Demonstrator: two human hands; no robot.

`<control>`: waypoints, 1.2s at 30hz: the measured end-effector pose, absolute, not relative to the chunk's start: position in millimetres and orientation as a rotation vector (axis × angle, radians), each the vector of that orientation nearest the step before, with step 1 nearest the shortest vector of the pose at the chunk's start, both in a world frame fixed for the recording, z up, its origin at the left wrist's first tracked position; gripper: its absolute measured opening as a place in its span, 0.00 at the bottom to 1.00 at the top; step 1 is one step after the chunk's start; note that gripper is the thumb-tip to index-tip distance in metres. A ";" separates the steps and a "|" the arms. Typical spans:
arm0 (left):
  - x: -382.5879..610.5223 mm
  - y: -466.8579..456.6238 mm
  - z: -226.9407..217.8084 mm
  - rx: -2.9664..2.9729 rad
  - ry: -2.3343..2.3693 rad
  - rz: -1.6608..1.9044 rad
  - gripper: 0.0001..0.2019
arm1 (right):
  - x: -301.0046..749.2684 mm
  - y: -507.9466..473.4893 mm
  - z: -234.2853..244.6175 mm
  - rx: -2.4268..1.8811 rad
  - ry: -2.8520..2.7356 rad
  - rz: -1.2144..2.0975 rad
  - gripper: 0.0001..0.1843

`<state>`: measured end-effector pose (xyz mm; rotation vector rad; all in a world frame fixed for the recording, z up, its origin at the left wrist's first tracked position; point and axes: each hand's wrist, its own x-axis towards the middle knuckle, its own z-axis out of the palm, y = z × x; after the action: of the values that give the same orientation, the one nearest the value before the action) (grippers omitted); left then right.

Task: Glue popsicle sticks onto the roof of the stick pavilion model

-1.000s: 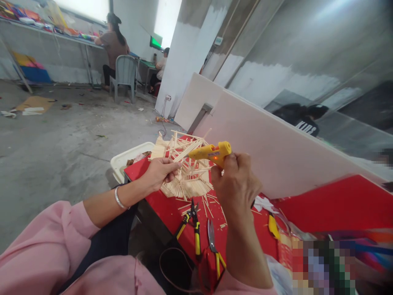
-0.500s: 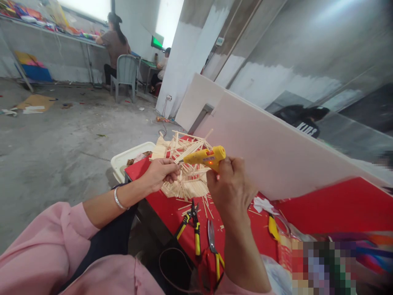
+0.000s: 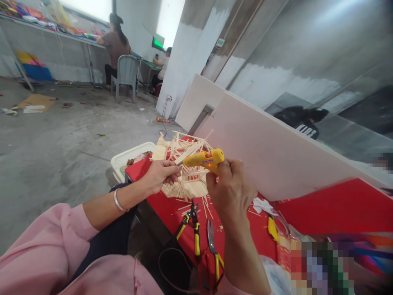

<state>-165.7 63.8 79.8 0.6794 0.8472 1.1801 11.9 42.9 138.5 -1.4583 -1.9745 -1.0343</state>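
My right hand (image 3: 230, 184) is wrapped around the handle of a yellow hot glue gun (image 3: 199, 159), whose small orange light glows. The gun's nozzle points left and meets the fingertips of my left hand (image 3: 162, 176). Those fingers are pinched together; whatever lies between them is too small to make out. Behind and below both hands stands a model built of thin wooden sticks (image 3: 184, 186), partly hidden by the gun and my left hand. It rests on a red tabletop (image 3: 245, 241).
Yellow-and-black pruning shears (image 3: 193, 217) and yellow-handled scissors (image 3: 211, 241) lie near the table's front edge among loose sticks. A cream plastic tub (image 3: 118, 157) stands at the left. A white board (image 3: 258, 143) rises behind. Several people work farther off, one beside a grey chair (image 3: 126, 71).
The glue gun has tipped slightly, its rear end dropping a little and its nozzle staying at my left fingertips. My left hand has barely moved.
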 end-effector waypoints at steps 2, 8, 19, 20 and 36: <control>-166.1 63.6 79.6 0.681 0.845 1.176 0.09 | 13.4 44.5 138.2 -1.465 -1.943 -1.037 0.11; -167.3 63.3 79.7 0.692 0.850 1.170 0.08 | 16.7 48.8 141.9 -1.475 -1.878 -1.065 0.13; -167.5 64.8 78.3 0.682 0.844 1.175 0.08 | 18.0 51.0 139.3 -1.454 -1.837 -1.144 0.14; -167.5 64.8 78.7 0.683 0.844 1.176 0.09 | 18.4 52.6 140.0 -1.477 -1.803 -1.153 0.15; -171.2 63.2 81.0 0.702 0.876 1.190 0.06 | 148.5 13.3 102.5 -2.215 -1.478 -0.256 0.34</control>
<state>-171.2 63.2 81.0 0.7024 0.8756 1.1901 148.5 13.3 102.5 -2.2153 -1.4778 -0.2560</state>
